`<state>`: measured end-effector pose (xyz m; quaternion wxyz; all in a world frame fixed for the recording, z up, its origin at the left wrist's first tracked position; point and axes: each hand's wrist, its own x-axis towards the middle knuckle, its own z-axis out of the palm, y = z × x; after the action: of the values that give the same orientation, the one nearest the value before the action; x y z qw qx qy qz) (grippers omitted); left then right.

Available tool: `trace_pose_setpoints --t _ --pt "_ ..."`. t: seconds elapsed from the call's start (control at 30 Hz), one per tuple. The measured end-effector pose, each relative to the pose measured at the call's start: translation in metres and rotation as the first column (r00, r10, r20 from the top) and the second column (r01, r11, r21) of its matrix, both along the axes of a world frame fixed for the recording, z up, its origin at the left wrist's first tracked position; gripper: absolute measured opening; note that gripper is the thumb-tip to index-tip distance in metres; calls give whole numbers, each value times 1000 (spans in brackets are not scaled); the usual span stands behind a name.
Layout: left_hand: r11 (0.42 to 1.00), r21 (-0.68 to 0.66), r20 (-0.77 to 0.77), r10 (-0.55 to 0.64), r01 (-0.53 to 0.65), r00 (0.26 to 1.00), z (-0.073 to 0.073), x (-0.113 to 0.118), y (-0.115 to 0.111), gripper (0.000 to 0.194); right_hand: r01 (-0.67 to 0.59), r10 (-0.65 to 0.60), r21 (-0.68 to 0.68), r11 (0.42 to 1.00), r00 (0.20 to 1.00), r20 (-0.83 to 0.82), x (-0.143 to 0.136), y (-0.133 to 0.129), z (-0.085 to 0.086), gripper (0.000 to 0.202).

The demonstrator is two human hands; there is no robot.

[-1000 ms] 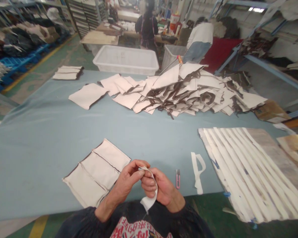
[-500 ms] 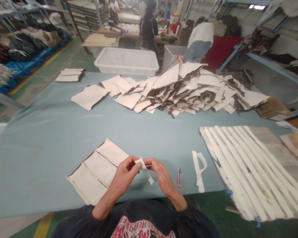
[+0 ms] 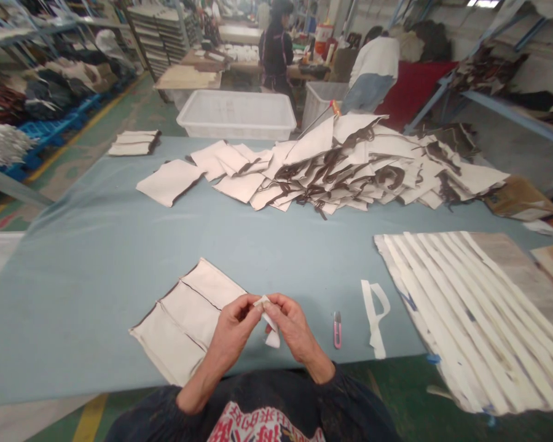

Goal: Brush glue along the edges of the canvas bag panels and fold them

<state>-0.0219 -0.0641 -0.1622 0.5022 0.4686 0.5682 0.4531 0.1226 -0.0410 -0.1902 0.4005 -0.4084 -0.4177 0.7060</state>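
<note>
Red-and-white Chinese characters (image 3: 244,423) across the dark top (image 3: 368,411)! Left hand (image 3: 233,322), right hand (image 3: 295,325), closer together now, both pinching the white strip (image 3: 273,339).

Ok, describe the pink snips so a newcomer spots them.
Start at the blue-green table, then the right hand over its near side. The snips lie between that hand and a loose white strip. Unlike the strip, they're pink, with grey blades pointing across the table.

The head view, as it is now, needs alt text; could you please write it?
A left hand and right hand pinch a small white strip above a blue-green table. A seamed cream panel lies left, pink snips right, and heaped cream pieces farther back.
</note>
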Motion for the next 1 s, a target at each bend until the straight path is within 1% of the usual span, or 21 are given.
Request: trace_pose_setpoints --t 0.13,0.27,0.33,0.4,0.47,0.57,0.63,0.67,0.7,0.73,0.77,0.83,0.87,0.93,1.0 --pt "999 43 -83 13 -9 996 -6 -4 -1 24 -1 2 -27 1000 999 47 -1 4 -2 52" --pt "995 98 -196 16 4 980 -9 -6 0 25 -49 54 -59 997 994 99 -2 9 -8 55" --pt "992 123 -220 16 12 975 -10 -8 2 26 -67 77 -88 994 990 115 -4 12 -11 58" --pt "991 136 -226 19 13 974 -12 -11 5 28 -60 74 -100 993 988 137 -7 14 -13 61" --pt "990 138 -235 24 8 972 -14 -13 7 29 -45 57 -69 997 983 177 -10 17 -14 60" --pt "992 123 -283 10 26 959 -19 -16 9 31 -38 23 54 998 965 260 -15 21 -15 55" --pt "993 95 -347 -35 72 937 -28 -20 9 32 -21 -26 144 989 948 318 -17 24 -19 53" --pt "992 76 -390 -64 101 919 -35 -24 10 34 -14 -45 168 986 939 341 -18 26 -22 53" --pt "990 61 -439 -86 124 894 -43 -29 12 38 -11 -54 175 984 932 359 -17 28 -25 53" --pt "990 58 -500 -82 128 862 -52 -38 14 42 -13 -51 169 985 926 373 -17 30 -29 53" --pt "992 72 -567 -46 104 822 -62 -49 17 44 -20 -42 155 988 922 384 -15 32 -34 53" --pt "987 159 -695 131 -26 707 -82 -78 27 41 -29 -23 123 992 916 401 -10 36 -43 54" --pt "978 188 -726 199 -88 658 -90 -96 33 41 -27 -19 107 994 913 407 -7 38 -47 55" --pt "963 209 -763 270 -171 588 -104 -133 46 41 -4 -20 56 998 909 417 -2 41 -57 59" --pt "957 187 -798 280 -222 533 -113 -167 60 40 34 -24 -16 999 906 423 3 43 -68 63"
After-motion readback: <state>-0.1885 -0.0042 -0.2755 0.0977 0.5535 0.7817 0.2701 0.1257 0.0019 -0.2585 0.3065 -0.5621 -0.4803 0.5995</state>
